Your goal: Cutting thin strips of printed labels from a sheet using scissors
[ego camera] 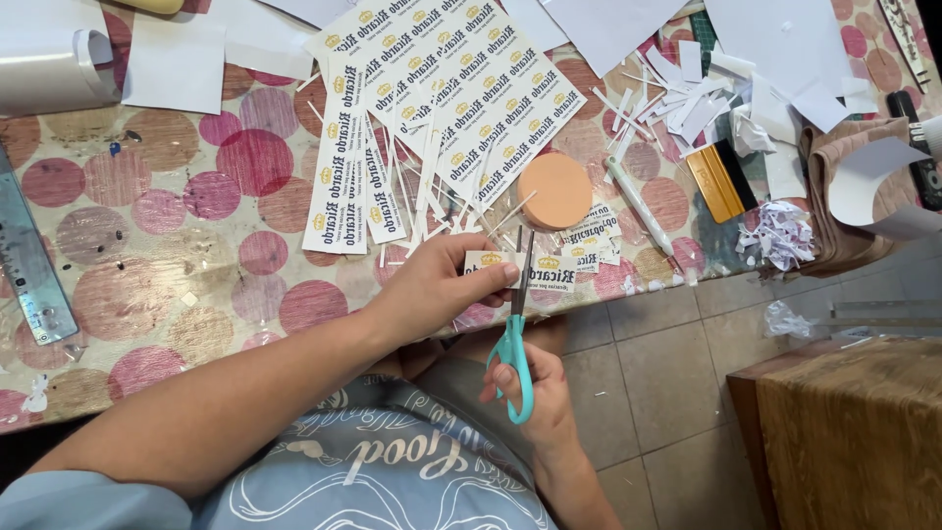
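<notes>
Left hand (pixel 442 285) pinches the label strip (pixel 535 270) taut while right hand (pixel 535 397) grips teal scissors (pixel 515 344); best cut squarely between labels.

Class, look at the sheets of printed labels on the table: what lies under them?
Under the label sheets lies the tablecloth with pink dots, plus thin white paper offcuts poking out at the lower edge. Whatever sits beneath the sheets' middle is covered and cannot be seen.
</notes>
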